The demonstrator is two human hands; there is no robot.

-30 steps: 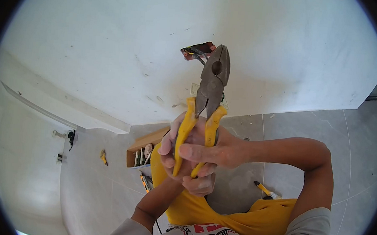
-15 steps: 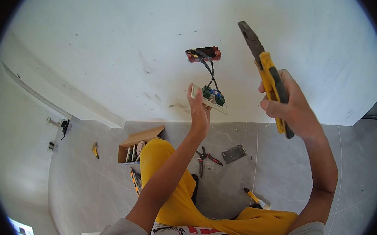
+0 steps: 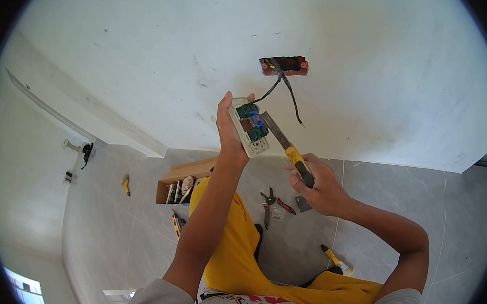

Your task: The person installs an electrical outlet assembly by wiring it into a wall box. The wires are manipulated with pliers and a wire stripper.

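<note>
Holding the socket plate [image 3: 259, 148] in left fingers [image 3: 225, 103], pliers [image 3: 294, 155] in right fingers [image 3: 299, 185], I now see one wire [image 3: 295, 103] freed. The other wire [image 3: 267, 93] apparently remains the sole connection.

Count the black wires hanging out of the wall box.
2. One wire runs to the white plate in the left hand; the other wire hangs with its end loose. More may be hidden inside the wall box.

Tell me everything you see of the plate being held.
The plate looks off-white and plastic, tilted, its back showing dark green blocks and a blue loop. The left hand grips its left edge, below the wall box. One dark wire reaches its upper end. The pliers meet its right side; exact contact is unclear.
</note>
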